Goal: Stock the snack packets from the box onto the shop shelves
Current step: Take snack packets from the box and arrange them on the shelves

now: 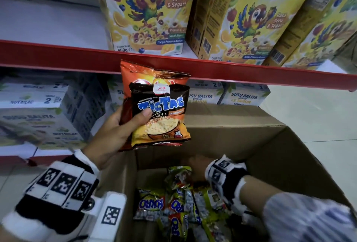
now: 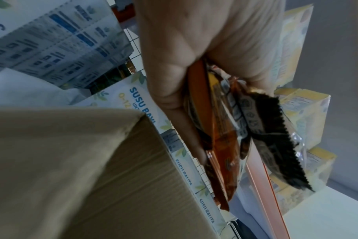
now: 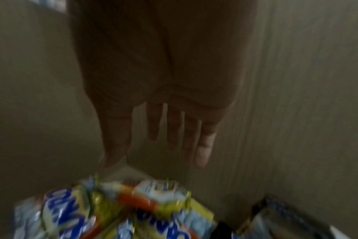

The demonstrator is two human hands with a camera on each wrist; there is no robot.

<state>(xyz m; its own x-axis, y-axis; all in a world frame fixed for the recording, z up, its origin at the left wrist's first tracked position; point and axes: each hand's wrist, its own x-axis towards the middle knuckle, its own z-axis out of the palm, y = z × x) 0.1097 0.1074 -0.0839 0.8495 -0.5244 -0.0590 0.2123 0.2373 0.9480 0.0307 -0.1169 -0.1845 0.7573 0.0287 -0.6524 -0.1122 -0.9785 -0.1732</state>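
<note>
My left hand (image 1: 123, 124) grips two snack packets upright above the cardboard box (image 1: 270, 155): a black-and-orange Tic Tac packet (image 1: 162, 114) in front and an orange packet (image 1: 146, 73) behind it, thumb pressed on the front. The left wrist view shows the same packets (image 2: 225, 129) edge-on between thumb and fingers. My right hand (image 1: 195, 166) reaches down inside the box with fingers (image 3: 174, 127) straight and spread, holding nothing, just above several yellow-green snack packets (image 1: 179, 201) (image 3: 117, 210).
A red-edged shelf (image 1: 251, 72) runs just behind the held packets, carrying yellow parrot cereal boxes (image 1: 148, 10). White Susu Balita milk boxes (image 1: 44, 106) fill the lower shelf. The upper shelf's left part (image 1: 48, 23) is bare. Tiled floor (image 1: 313, 106) lies to the right.
</note>
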